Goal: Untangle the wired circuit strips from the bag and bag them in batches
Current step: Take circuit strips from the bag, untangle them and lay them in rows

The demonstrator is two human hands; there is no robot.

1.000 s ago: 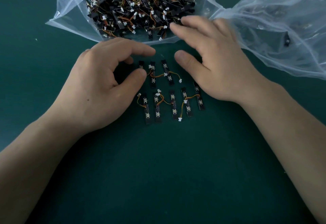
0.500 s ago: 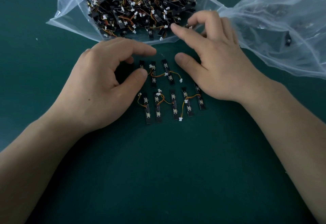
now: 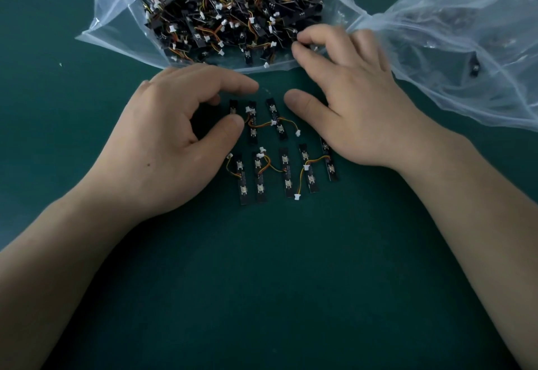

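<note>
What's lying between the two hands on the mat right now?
In the head view, laid-out circuit strips lie between the left hand and right hand: three in an upper row, five below, on the green mat.

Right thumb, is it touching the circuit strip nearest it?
Apart. The head view shows a sliver of green mat between the thumb tip of the right hand and the top-row circuit strip.

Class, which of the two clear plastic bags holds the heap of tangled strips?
The clear plastic bag above the left hand: crammed with black wired strips, while the right-side bag shows only one dark piece.
</note>
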